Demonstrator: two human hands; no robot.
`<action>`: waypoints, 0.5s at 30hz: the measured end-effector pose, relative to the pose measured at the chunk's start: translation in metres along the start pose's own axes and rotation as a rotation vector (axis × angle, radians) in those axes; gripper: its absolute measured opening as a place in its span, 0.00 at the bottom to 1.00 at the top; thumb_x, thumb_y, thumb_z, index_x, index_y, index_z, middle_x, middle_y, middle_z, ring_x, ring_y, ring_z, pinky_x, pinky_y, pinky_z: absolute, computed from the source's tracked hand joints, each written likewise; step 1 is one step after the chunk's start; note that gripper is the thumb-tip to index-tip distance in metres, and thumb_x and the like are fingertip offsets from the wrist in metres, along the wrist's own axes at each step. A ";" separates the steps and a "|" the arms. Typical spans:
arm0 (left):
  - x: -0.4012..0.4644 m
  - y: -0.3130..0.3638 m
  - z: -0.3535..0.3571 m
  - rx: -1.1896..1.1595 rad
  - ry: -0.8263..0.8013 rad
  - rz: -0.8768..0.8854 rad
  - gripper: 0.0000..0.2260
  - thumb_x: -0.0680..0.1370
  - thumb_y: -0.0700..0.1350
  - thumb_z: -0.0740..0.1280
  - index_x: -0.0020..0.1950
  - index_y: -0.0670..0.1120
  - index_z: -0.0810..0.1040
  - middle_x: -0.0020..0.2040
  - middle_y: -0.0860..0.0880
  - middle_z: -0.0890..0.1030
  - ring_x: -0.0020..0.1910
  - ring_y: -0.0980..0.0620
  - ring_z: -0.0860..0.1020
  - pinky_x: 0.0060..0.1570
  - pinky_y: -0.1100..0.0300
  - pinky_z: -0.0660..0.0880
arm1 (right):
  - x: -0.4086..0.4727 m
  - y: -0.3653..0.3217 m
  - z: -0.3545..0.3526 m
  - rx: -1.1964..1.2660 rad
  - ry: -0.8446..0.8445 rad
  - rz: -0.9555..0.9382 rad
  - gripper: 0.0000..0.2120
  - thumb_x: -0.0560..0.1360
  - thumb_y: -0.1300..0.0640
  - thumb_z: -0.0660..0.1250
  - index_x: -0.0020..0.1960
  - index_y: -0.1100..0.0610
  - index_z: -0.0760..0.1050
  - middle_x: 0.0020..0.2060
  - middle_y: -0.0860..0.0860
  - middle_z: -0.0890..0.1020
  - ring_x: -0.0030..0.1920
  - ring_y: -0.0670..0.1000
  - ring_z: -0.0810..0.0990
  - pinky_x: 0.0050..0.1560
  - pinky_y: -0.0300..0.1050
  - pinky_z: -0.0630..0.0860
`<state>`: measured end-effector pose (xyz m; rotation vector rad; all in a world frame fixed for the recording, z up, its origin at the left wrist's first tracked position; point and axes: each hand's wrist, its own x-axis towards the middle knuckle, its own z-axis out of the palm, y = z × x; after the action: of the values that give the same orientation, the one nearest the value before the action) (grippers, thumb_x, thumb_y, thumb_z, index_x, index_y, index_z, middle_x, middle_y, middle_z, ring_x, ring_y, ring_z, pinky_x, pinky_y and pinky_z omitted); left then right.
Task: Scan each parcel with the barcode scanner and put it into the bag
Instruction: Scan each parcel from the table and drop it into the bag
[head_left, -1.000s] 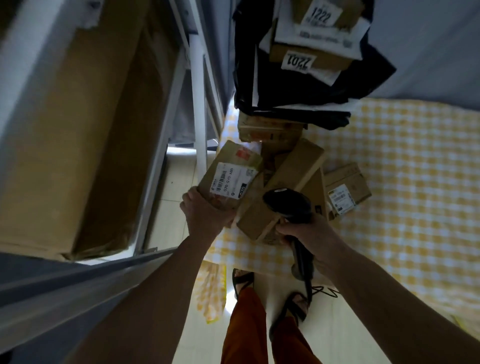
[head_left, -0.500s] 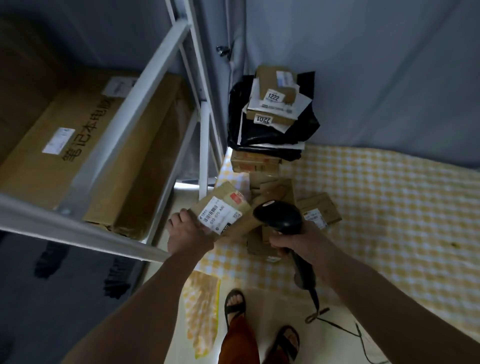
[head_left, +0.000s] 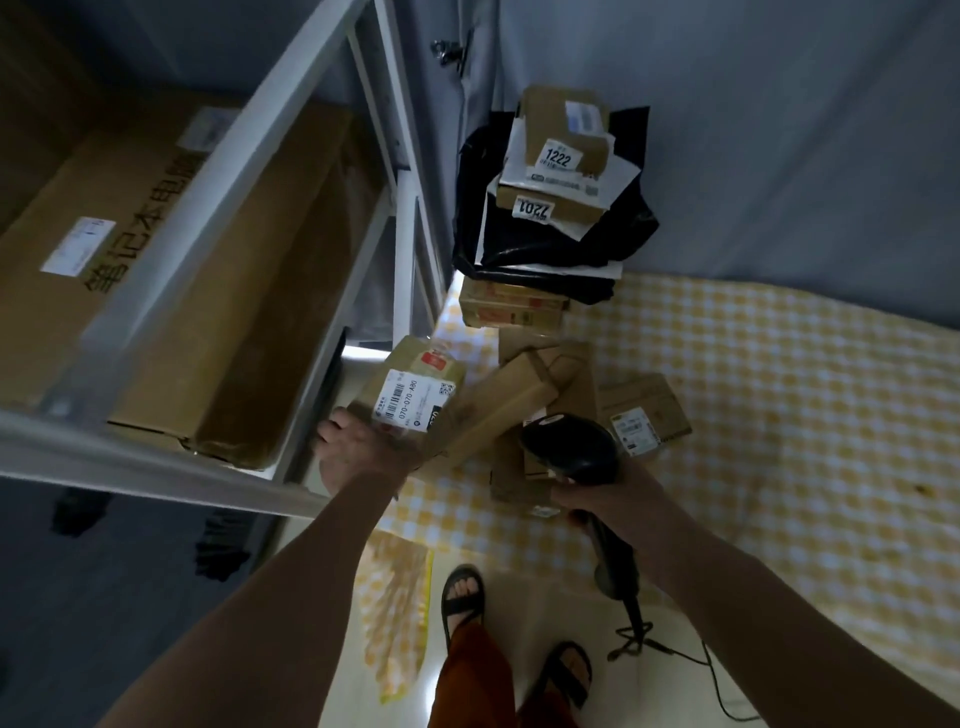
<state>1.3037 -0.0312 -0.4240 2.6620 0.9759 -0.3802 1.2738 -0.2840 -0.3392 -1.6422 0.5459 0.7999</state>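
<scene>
Right hand (head_left: 597, 496), nearest, grip clenched round the barcode scanner (head_left: 569, 451), its cable trailing to the floor (a snag could jerk the aim). Left of the scanner, left hand (head_left: 358, 452) grasps a labelled parcel (head_left: 410, 389) by its lower end, label up; a one-ended hold may let it tip and the scan miss. Beyond the scanner, loose parcels (head_left: 524, 395) lean on the checked surface (head_left: 779, 415); farther, the black bag (head_left: 561, 234) looks overfull, so an added parcel may slide off.
</scene>
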 end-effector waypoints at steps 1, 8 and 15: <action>0.004 0.001 0.001 -0.019 -0.006 -0.006 0.44 0.67 0.59 0.74 0.71 0.37 0.58 0.66 0.38 0.66 0.66 0.39 0.66 0.63 0.49 0.67 | 0.006 0.001 0.003 -0.003 0.015 0.002 0.12 0.70 0.66 0.73 0.53 0.57 0.78 0.42 0.55 0.81 0.40 0.53 0.80 0.48 0.51 0.79; 0.038 0.001 0.017 -0.057 0.016 0.026 0.41 0.68 0.57 0.75 0.69 0.39 0.58 0.65 0.38 0.65 0.66 0.38 0.65 0.61 0.47 0.69 | 0.057 0.005 0.024 0.004 0.080 0.118 0.08 0.71 0.64 0.72 0.49 0.60 0.77 0.35 0.55 0.78 0.34 0.52 0.77 0.37 0.46 0.73; 0.066 -0.003 0.035 0.048 0.000 0.123 0.44 0.65 0.57 0.77 0.69 0.38 0.58 0.66 0.36 0.65 0.67 0.38 0.64 0.66 0.50 0.63 | 0.113 0.004 0.041 0.077 0.136 0.279 0.10 0.73 0.67 0.70 0.53 0.62 0.75 0.39 0.57 0.78 0.37 0.55 0.77 0.37 0.49 0.75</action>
<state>1.3447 -0.0024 -0.4796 2.7483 0.8081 -0.3812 1.3362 -0.2378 -0.4303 -1.5770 0.9058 0.8613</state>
